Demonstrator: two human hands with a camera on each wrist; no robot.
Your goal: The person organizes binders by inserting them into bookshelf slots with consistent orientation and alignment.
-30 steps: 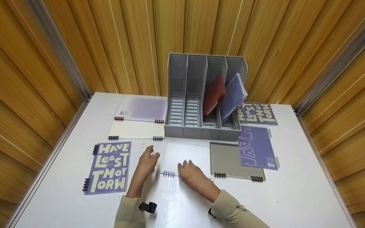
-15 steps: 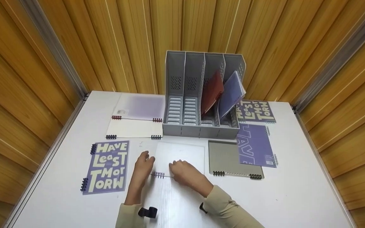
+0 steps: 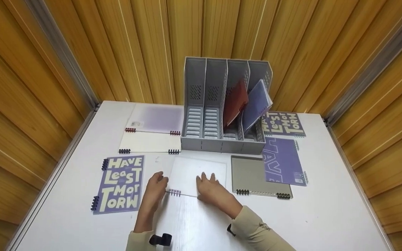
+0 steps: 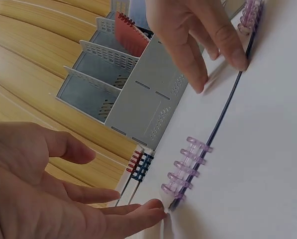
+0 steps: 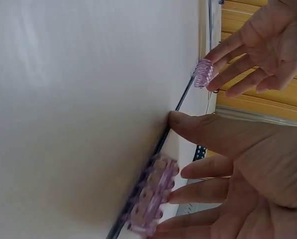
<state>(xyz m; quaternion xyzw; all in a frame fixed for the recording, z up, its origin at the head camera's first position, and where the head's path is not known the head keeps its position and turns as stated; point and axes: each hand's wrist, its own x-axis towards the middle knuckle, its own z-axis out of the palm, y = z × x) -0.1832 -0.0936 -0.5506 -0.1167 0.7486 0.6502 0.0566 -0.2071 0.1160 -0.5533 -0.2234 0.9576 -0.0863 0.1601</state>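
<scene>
A notebook with a frosted white cover [image 3: 187,169] lies flat in front of the file organizer, its bound edge facing the person. Translucent purple binding rings [image 4: 188,169] sit on that edge. At the notebook's left corner is my left hand [image 3: 155,190], palm turned inward, fingertips right at the end of the bound edge. My right hand [image 3: 214,191] rests on the near right part of the cover with fingers spread. Its thumb [image 5: 188,124] touches the bound edge between the ring groups, and the fingers reach past the rings.
A grey four-slot organizer [image 3: 215,145] holds a red notebook [image 3: 235,104] and a purple one [image 3: 257,104]. Left lie a lettered notebook [image 3: 120,184], a cream one [image 3: 152,142] and a purple-tinted one [image 3: 162,118]. Right lie grey [image 3: 250,174], purple [image 3: 281,160] and lettered [image 3: 286,123] notebooks.
The frosted notebook has slid a little left. My left hand has come nearer the person and left. My right hand moved left with the notebook, then back right, its fingers spreading on the cover.
</scene>
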